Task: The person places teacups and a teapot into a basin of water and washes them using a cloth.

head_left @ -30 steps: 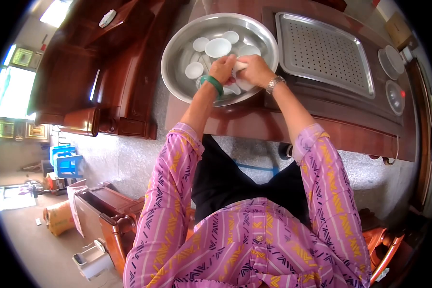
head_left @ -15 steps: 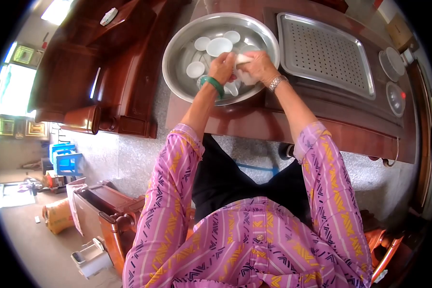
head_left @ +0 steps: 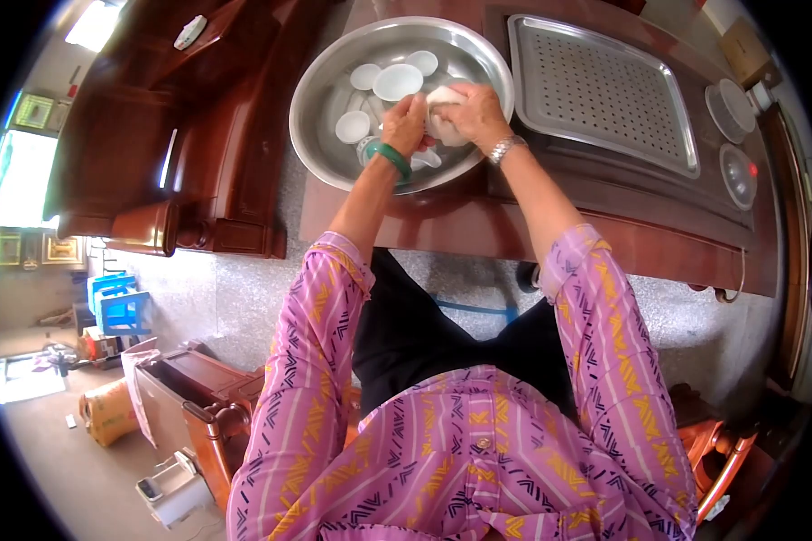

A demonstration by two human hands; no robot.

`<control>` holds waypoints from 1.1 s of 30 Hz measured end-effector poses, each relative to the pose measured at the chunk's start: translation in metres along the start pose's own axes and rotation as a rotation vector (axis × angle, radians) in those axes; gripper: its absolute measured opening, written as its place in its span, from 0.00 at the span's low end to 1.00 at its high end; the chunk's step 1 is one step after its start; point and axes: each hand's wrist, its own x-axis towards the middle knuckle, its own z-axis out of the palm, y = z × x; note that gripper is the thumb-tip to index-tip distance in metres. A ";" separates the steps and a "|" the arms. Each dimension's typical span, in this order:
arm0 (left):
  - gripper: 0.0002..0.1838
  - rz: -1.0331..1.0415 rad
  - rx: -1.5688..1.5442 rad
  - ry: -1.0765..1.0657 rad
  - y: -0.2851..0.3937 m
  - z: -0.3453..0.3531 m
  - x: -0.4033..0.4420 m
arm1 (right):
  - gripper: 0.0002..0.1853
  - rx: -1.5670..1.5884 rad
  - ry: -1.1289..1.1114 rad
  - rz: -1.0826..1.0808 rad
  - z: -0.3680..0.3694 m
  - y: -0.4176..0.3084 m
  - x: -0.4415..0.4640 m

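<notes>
A wide metal basin [head_left: 316, 104] stands on the brown table, holding water with several small white cups [head_left: 397, 82] and a white spoon [head_left: 427, 160] in it. Over the basin's near right part, my right hand [head_left: 480, 117] is closed on a bunched white cloth [head_left: 446, 101]. Close beside it, my left hand [head_left: 404, 126], with a green bangle at the wrist, has its fingers pinched together against the cloth's side. What those fingers grip is mostly hidden. A patterned cup [head_left: 366, 149] lies near my left wrist, partly covered.
To the right of the basin, a perforated metal tray [head_left: 604, 99] lies on the table [head_left: 550, 212]. White round dishes [head_left: 731, 110] and a clear round bowl [head_left: 739, 178] are at the table's far right. A carved wooden seat [head_left: 226, 162] stands to the left.
The view has shifted slightly. My right hand has turned and the cloth is now bunched up higher between the hands. Both hands stay over the basin.
</notes>
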 end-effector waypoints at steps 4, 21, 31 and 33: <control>0.18 0.077 -0.016 -0.063 -0.001 0.002 0.002 | 0.11 -0.183 0.067 -0.040 0.008 0.002 -0.001; 0.17 0.035 0.085 -0.081 -0.001 -0.004 0.004 | 0.17 -0.185 -0.287 -0.072 0.001 0.005 0.002; 0.17 -0.005 0.021 -0.113 -0.006 -0.009 0.004 | 0.13 -0.323 -0.196 -0.149 0.005 0.003 -0.002; 0.17 -0.005 -0.069 -0.113 -0.012 -0.016 0.009 | 0.15 -0.231 -0.308 -0.052 -0.002 0.005 0.002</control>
